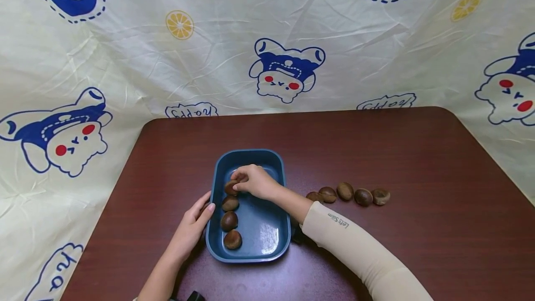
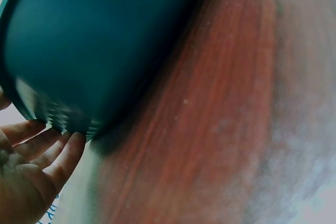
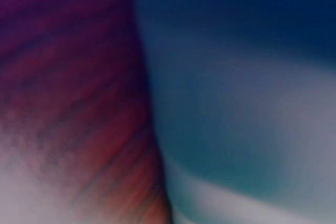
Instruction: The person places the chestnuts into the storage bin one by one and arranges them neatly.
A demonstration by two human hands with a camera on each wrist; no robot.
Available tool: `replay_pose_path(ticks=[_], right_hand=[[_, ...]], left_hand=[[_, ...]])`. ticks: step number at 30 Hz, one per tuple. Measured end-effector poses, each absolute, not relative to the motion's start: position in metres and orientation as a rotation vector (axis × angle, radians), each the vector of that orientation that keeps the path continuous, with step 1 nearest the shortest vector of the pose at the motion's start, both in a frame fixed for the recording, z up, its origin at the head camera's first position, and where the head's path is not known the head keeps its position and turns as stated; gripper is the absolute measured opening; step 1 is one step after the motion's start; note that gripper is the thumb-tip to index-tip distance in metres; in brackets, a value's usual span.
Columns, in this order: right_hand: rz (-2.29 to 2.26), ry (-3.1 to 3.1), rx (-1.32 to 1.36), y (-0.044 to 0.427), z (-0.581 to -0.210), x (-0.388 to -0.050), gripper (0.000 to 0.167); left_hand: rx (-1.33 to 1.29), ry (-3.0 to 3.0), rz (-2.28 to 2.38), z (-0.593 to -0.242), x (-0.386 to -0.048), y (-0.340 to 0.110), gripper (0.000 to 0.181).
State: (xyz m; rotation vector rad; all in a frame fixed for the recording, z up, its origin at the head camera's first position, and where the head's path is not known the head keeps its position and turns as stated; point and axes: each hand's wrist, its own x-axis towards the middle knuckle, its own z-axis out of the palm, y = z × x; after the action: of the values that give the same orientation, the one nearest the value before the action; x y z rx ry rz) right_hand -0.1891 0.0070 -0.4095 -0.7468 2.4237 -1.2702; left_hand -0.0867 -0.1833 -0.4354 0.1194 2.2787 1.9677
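Between the right hand's (image 1: 256,182) thumb and fingers, a chestnut (image 1: 231,188) is pinched inside the blue tray (image 1: 259,222), above three lined-up chestnuts (image 1: 229,221); the tray's left wall is gripped by the left hand (image 1: 193,227). The line could be rolled askew if a neighbour is bumped, and the five loose chestnuts (image 1: 345,191) might be knocked by the sleeve (image 1: 359,250). The brown table (image 1: 418,152) is backed by a pale printed sheet (image 1: 217,68).

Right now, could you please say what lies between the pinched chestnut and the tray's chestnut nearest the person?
A chestnut and a second chestnut, inside the tray, per the head view.
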Motion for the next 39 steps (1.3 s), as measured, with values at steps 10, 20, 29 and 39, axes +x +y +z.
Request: replay_pose_path(ticks=[10,20,29,39], right_hand=[[-1.182,2.416,-0.715,0.005,-0.4108,-0.1882,0.02],[-1.121,2.43,-0.71,0.005,-0.4118,-0.1874,0.027],[-1.131,2.444,-0.708,0.0069,-0.4108,-0.1869,0.031],[-1.133,2.467,-0.681,0.0089,-0.4094,-0.1871,0.032]], left_hand=[[0.133,2.265,1.982,-0.4357,-0.0866,-0.1831,0.046],[0.142,2.267,1.983,-0.4371,-0.0868,-0.1835,0.046],[0.128,2.275,1.981,-0.4369,-0.0864,-0.1836,0.045],[0.132,2.296,1.97,-0.4368,-0.0866,-0.1836,0.046]])
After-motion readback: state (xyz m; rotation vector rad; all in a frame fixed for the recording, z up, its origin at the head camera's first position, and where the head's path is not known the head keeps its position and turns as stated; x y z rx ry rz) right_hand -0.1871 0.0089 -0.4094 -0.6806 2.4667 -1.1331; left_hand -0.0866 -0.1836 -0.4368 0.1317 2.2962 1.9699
